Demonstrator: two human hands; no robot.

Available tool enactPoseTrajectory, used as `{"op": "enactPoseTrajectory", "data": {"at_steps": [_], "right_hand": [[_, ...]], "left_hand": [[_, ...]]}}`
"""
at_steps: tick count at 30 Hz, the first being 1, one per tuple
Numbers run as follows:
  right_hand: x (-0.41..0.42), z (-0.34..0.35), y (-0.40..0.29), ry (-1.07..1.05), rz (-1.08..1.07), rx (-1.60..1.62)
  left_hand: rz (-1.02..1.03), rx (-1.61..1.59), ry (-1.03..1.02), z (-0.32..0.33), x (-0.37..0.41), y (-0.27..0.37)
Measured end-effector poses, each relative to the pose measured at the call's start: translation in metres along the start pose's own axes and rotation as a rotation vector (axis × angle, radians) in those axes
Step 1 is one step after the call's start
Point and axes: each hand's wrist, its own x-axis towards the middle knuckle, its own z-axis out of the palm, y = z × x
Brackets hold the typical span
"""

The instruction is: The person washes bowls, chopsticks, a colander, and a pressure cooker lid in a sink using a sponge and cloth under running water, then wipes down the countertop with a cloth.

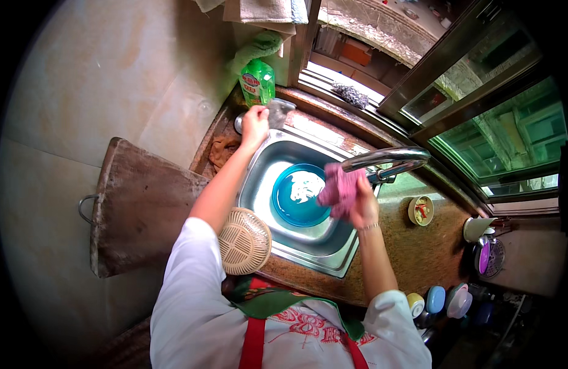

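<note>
My left hand (255, 125) is at the far left corner of the sink, its fingers closed on the edge of a small grey, partly clear holder (279, 113). What lies inside that holder is too blurred to tell. A crumpled pink cloth (340, 190) is in my right hand (364, 205), just under the chrome faucet spout (381, 159). Below, a blue round basin (284, 210) of water, bright with reflections, sits in the stainless steel sink (321, 246). A green detergent bottle (257, 83) stands just beyond my left hand.
A beige slotted basket (245, 241) sits at the sink's near left edge. Leftward are a brown cloth (223, 151) and a wooden cutting board (145, 207). A food bowl (421, 211) stands on the right counter (408, 249). A scouring pad (351, 95) lies on the windowsill.
</note>
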Motion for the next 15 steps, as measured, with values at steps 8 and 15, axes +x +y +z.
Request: {"op": "enactPoseTrajectory", "data": {"at_steps": [8,15], "right_hand": [[0.176,0.079,0.066,-0.360,-0.612,-1.855],[0.231,0.055,0.127,-0.344,-0.689,-2.206]], "left_hand": [[-0.311,-0.523,-0.075,-0.114,-0.039,0.025],[-0.367,-0.454,-0.223,-0.128,-0.086,0.019]]}}
